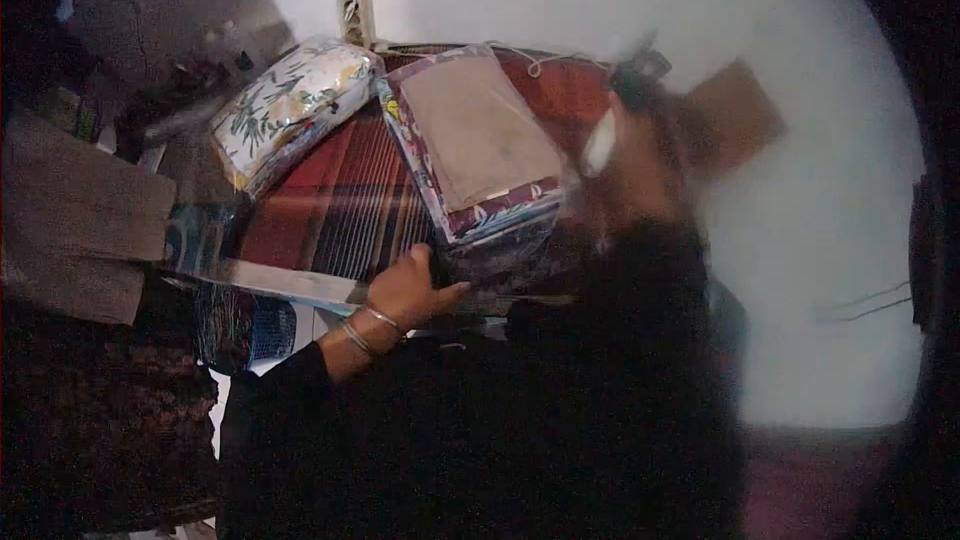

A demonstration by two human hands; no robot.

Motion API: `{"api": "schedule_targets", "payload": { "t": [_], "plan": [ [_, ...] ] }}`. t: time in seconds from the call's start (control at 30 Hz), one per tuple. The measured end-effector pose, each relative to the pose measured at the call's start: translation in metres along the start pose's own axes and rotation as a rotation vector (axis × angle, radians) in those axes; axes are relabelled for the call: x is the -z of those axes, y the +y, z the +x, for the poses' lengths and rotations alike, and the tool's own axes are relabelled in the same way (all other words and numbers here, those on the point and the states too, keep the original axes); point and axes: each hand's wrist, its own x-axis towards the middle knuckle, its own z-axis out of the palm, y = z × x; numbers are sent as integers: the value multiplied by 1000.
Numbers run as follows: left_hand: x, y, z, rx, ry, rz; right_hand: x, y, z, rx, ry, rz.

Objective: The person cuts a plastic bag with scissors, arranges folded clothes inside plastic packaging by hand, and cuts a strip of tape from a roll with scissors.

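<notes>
My left hand (402,292), with bangles at the wrist, is at the near edge of the table with thumb and finger apart. It is beside the lower corner of a plastic-wrapped stack of folded fabric (490,130), with a plain beige piece on top and floral prints beneath. My right hand (645,175) is raised to the right of the stack and smeared by motion. At its fingertips is a blurred dark object (640,70), and a white oval shape (600,145) shows beside it. Its grip is unclear.
Another clear-wrapped pack of leaf-printed fabric (300,105) lies at left on the red striped tablecloth (330,200). A power strip (354,15) and a cord are at the back by the white wall. A brown flat piece (735,115) is at right, and cardboard boxes (80,200) stand at left.
</notes>
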Motion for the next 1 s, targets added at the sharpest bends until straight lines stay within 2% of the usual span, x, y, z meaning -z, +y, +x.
{"api": "schedule_targets", "payload": {
  "t": [0.03, 0.07, 0.13, 0.17, 0.23, 0.27, 0.33, 0.37, 0.4, 0.43, 0.47, 0.5, 0.53, 0.57, 0.63, 0.67, 0.73, 0.77, 0.8, 0.83, 0.9, 0.93, 1.0],
  "plan": [
    [0, 2, 2, 7, -4, -7, -12, 28, 18, 76, -98, -53],
    [-1, 6, 4, -2, -66, 8, 12, -5, -13, -146, -48, -65],
    [1, 12, 8, -21, -120, 15, 33, 17, -40, 50, -112, 250],
    [2, 14, 10, -47, -132, 58, 72, -23, -89, -92, -248, 395],
    [4, 16, 16, -74, -130, 86, 73, 42, -135, 355, -208, 173],
    [4, 14, 21, -53, -145, 78, 78, 14, -185, 203, -262, 415],
    [-5, 2, 33, -41, -171, 77, 82, 13, -233, 486, -319, 121],
    [-17, -10, 42, -155, -159, 162, 76, 11, -240, 473, -311, 118],
    [-21, -19, 46, -273, -143, 250, 66, 11, -241, 301, -370, -5],
    [-19, -22, 44, -287, -147, 261, 58, 15, -236, 130, -425, -125],
    [-17, -25, 40, -285, -15, 115, 53, 21, -224, 123, -411, -126],
    [-17, -31, 36, -279, 116, -33, 47, 31, -211, 152, -446, -345],
    [-23, -45, 34, -422, 268, -142, 46, 25, -207, 181, -480, -560],
    [-27, -58, 32, -429, 270, -135, 51, 21, -208, 179, -471, -555],
    [-13, -63, 18, -332, 220, -577, 88, -38, -214, 129, -582, -223],
    [18, -51, -3, -250, 222, -700, 99, -54, -216, 134, -571, -220],
    [52, -66, -7, -310, 373, -817, 122, -88, -214, 284, -495, -85],
    [77, -73, -6, -406, 356, -916, 137, -114, -212, 276, -503, -62],
    [106, -67, -17, -345, 378, -941, 152, -144, -211, 273, -508, -40],
    [126, -81, -13, -470, 445, -743, 167, -169, -210, 344, -480, 17],
    [173, -75, -27, -435, 411, -1011, 188, -217, -206, 428, -441, 74],
    [190, -82, -26, -450, 422, -1013, 193, -240, -204, 303, -459, 91],
    [223, -102, -19, -395, 320, -1166, 196, -275, -202, 190, -460, 108]
  ]
}}
